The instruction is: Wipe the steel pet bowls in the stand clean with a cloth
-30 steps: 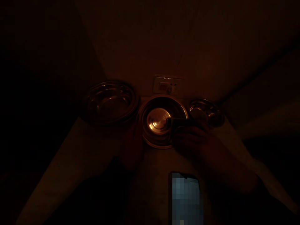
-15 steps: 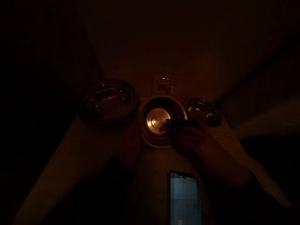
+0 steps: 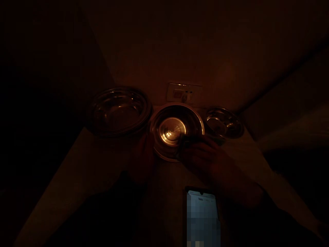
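In very dim light, a shiny round metal bowl [image 3: 172,151] stands mid-table, its bottom catching a warm glow. At its left rim is my left hand [image 3: 142,157], fingers closed against the edge; shadow hides much of it. My right hand [image 3: 202,156] reaches over the bowl's front right side. Pressed under its fingers is a dark, flat, cloth-like piece [image 3: 190,138], which touches the inside of the bowl. I cannot make out its exact kind.
Stacked wide metal basins [image 3: 120,127] stand at the back left. A smaller metal dish with compartments [image 3: 231,128] is at the back right. A lit phone [image 3: 203,219] lies in front, near my right forearm. A socket plate [image 3: 183,92] is on the wall behind.
My right hand and the dark piece have slid slightly left and nearer to me along the bowl. My left hand stays at the left rim.
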